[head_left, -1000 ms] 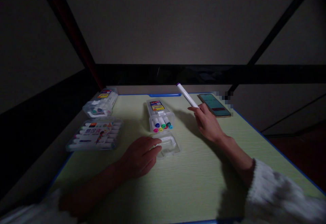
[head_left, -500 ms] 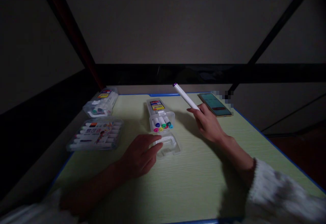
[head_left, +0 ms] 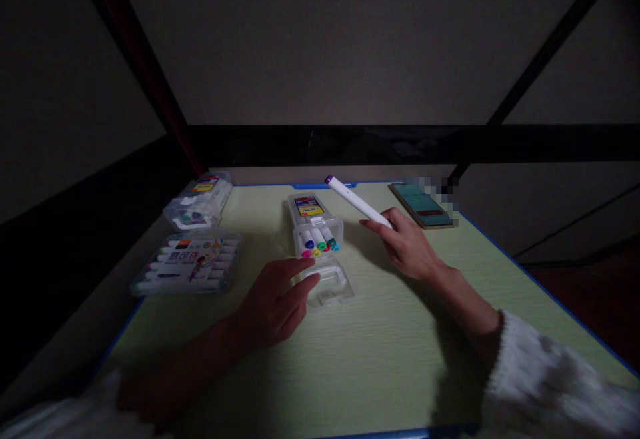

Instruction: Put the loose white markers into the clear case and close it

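Note:
A white marker with a purple end (head_left: 356, 202) is pinched in my right hand (head_left: 410, 246), tilted with the purple end up and to the left. My left hand (head_left: 277, 302) holds nothing; its thumb and index finger are apart over the left edge of the clear plastic lid (head_left: 330, 282). I cannot tell whether the fingertips touch it. Just behind lies the clear marker case (head_left: 310, 207), its open end facing me. Several markers (head_left: 320, 239) with blue, green, teal, pink and yellow ends show in its mouth.
At the left rear of the table (head_left: 380, 372) lies a second marker case (head_left: 205, 196). In front of it is a flat clear box of markers (head_left: 187, 264) with a printed label. A phone (head_left: 423, 206) lies at the right rear. A wall rises behind the table.
My right hand has lowered the marker's purple end and swung it left, toward the case. The thumb and index finger of my left hand have spread slightly wider.

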Demonstrator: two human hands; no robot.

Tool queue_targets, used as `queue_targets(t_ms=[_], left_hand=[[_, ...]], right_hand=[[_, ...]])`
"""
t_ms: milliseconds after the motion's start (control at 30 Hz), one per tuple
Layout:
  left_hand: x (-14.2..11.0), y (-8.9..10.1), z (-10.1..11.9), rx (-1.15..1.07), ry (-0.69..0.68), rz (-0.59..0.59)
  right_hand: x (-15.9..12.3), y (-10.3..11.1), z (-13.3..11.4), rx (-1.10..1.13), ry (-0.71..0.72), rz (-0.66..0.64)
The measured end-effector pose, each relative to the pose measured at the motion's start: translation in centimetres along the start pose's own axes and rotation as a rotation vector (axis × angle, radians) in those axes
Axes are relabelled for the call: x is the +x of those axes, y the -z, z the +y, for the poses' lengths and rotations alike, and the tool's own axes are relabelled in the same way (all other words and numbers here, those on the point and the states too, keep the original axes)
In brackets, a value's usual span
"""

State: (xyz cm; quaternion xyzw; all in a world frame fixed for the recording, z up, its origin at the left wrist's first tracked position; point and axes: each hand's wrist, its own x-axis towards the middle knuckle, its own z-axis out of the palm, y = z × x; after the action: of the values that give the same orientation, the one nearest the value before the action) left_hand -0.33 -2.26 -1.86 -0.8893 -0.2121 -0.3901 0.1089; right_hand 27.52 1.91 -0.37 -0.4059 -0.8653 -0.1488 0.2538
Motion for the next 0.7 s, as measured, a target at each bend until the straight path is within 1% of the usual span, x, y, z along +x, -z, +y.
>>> queue_targets(t_ms=[133, 300, 400, 500, 700], left_hand=[[0.11, 0.07, 0.08, -0.007, 0.007, 0.005], [0.09, 0.14, 0.3, -0.032, 0.051, 0.009], [0.08, 0.14, 0.26, -0.031, 0.033, 0.008], [0.08, 0.16, 0.13, -0.01, 0.007, 0.002], [0.14, 0.24, 0.15, -0.01, 0.022, 0.002]], right_hand=[[-0.01, 0.06, -0.05, -0.023, -0.01, -0.016], [-0.04, 0.1, -0.05, -0.02, 0.028, 0.022], [-0.01, 0.19, -0.12, -0.003, 0.059, 0.027], [0.01, 0.25, -0.2, 0.033, 0.06, 0.043], [0.02, 0.18, -0.25, 0.044, 0.043, 0.072]])
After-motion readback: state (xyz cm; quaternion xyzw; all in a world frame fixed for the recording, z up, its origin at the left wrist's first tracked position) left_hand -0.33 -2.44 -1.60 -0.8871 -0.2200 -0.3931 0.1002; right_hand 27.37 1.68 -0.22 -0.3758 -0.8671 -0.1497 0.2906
